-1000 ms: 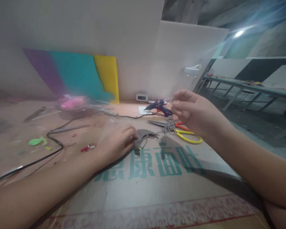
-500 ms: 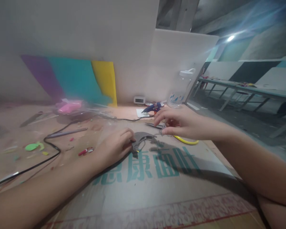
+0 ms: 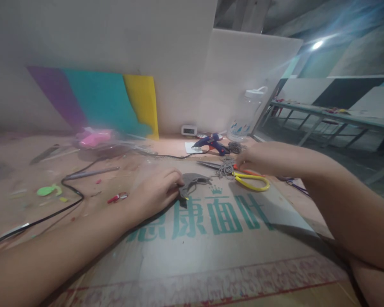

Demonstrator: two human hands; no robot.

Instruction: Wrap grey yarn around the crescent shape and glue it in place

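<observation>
My left hand (image 3: pixel 162 187) rests on the cardboard with its fingers closed on a grey curved piece (image 3: pixel 192 182) that looks like felt. My right hand (image 3: pixel 254 154) is bent downward at the back right, just above scissors (image 3: pixel 252 181) with yellow and orange handles. Its fingertips are mostly hidden, so whether it holds anything does not show. A loose tangle of grey yarn (image 3: pixel 226 167) lies over the scissors beside those fingers. Behind it sit a darker grey bundle (image 3: pixel 235 147) and a blue glue gun (image 3: pixel 211 141).
Printed cardboard (image 3: pixel 211 251) covers the table's front. A black cord (image 3: pixel 73 202), a pen (image 3: pixel 92 172), a red clip-like item (image 3: pixel 117 197) and green scraps (image 3: pixel 46 190) lie left. At the back stand a small digital clock (image 3: pixel 188 130) and a clear bottle (image 3: pixel 245 115).
My right hand has moved right and turned downward, uncovering the yarn tangle, the scissors' handles and the glue gun. My left hand keeps its hold on the grey piece.
</observation>
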